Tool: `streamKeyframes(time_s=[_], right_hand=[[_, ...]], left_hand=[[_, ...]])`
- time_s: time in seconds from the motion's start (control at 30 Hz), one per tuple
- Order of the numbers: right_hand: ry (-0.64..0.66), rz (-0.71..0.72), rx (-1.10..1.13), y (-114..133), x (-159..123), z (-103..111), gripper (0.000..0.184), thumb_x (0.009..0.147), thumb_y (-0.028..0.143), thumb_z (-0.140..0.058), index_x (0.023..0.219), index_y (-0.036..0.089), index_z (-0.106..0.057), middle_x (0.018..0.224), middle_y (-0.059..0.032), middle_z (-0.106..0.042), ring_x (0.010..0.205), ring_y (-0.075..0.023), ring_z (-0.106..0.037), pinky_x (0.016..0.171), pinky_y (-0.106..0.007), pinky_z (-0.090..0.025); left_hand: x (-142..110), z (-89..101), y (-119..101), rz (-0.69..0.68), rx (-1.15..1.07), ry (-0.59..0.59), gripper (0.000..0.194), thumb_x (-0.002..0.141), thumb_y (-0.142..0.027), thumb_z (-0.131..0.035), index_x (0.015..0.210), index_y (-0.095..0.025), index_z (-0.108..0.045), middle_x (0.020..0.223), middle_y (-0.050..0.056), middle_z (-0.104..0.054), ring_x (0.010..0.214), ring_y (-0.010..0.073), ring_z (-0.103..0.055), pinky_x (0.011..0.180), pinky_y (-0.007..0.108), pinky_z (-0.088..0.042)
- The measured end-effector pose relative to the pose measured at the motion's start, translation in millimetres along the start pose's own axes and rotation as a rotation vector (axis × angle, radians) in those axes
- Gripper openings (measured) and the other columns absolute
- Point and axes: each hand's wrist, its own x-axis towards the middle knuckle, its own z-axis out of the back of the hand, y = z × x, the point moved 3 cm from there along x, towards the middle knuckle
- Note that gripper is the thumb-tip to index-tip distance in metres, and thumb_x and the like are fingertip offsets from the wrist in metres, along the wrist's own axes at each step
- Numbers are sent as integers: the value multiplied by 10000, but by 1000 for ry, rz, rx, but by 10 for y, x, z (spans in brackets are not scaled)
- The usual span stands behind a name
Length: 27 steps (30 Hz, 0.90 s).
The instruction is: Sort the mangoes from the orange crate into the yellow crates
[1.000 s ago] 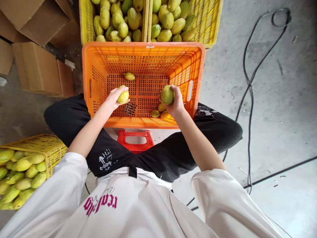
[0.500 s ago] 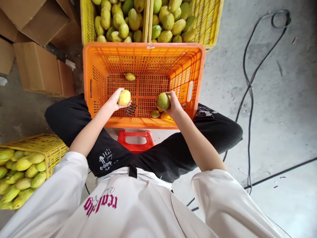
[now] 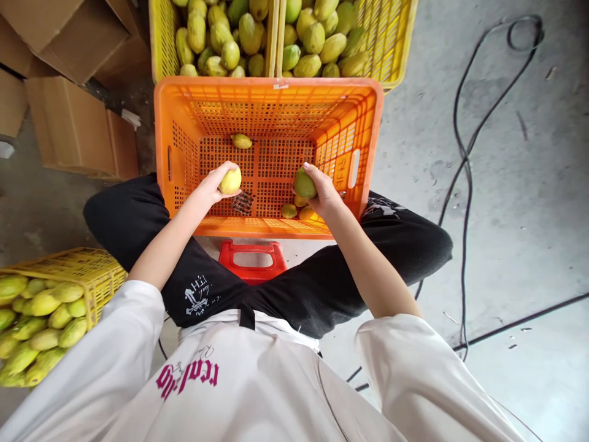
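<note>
An orange plastic crate (image 3: 257,231) stands in front of me, between my knees. Over its left half, my left hand (image 3: 214,184) is wrapped round a yellow papaya (image 3: 230,181). On the other side my right hand (image 3: 323,193) grips a green papaya (image 3: 304,184), fingers hidden beneath the fruit. Below and beside that hand, several small yellowish fruits (image 3: 289,211) lie at the crate's near right. One more papaya (image 3: 241,141) rests on the crate floor toward the far side. A dark patch (image 3: 243,202) shows on the floor mesh near my left hand.
Two yellow crates (image 3: 275,37) of papayas adjoin the orange crate's far edge. Another yellow crate (image 3: 92,285) of papayas is at lower left. Cardboard boxes (image 3: 73,126) stand at upper left. A red plastic stool (image 3: 252,270) shows between my legs; a black cable (image 3: 464,172) lies at right.
Both papayas have turned slightly within my hands. My right hand has rolled its papaya a little, uncovering more of a yellow fruit underneath. The crates have stayed in place.
</note>
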Motion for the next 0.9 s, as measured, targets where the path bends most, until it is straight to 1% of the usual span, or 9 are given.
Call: streamKeyframes(time_s=[0.07,0.17,0.27,0.37,0.5,0.63,0.77,0.9], right_hand=[[-2,-19,26,-6,-3,-6,387,701,504,-795,921,270,-579,774,23,-630,848,-212,-673,740,-389,-614],[-44,-89,63,-4,-6,11,309,761,488,-728,907,267,-569,748,18,-622,826,-213,-669,717,-386,-616],[-98,-197,69,-9,-10,47,271,793,488,-660,863,251,-550,721,2,-614,799,-227,-670,696,-396,-611],[-78,-251,41,-40,7,64,289,806,525,-618,851,248,-547,721,-22,-627,798,-252,-679,686,-417,-604],[-65,-264,4,-124,59,77,313,820,565,-581,857,256,-554,728,-45,-651,814,-277,-686,670,-435,-600],[-50,-277,-11,-156,62,63,325,835,584,-558,889,264,-566,767,-49,-678,832,-272,-684,683,-441,-602],[-31,-289,-1,-75,-32,1,329,843,583,-571,891,257,-571,760,-29,-665,830,-244,-680,712,-419,-607],[-20,-201,-22,37,-105,-41,325,771,527,-707,868,253,-561,762,5,-637,819,-211,-671,761,-403,-614]], left_hand=[[14,-1,-2,22,-14,-28,224,730,-326,-755,852,-229,-594,822,50,-660,813,226,-688,748,397,-610],[25,-33,14,50,-7,-2,233,771,-412,-708,866,-234,-593,770,42,-666,734,213,-693,683,360,-607],[41,-59,45,73,13,48,283,787,-484,-669,900,-230,-614,720,59,-678,751,250,-713,678,366,-600],[69,-54,64,86,12,69,326,803,-521,-631,923,-218,-635,693,79,-686,804,281,-728,717,380,-596],[84,-32,52,70,8,91,380,780,-560,-656,953,-222,-649,683,74,-694,785,274,-736,719,368,-599],[31,-31,24,16,41,107,394,717,-529,-759,948,-228,-653,663,60,-688,726,252,-736,690,346,-604],[-27,-47,7,-50,95,131,404,645,-450,-837,906,-213,-641,674,48,-692,707,231,-735,701,339,-610],[-41,-61,8,-53,116,142,357,647,-419,-821,867,-202,-641,665,57,-689,714,238,-736,717,350,-617]])
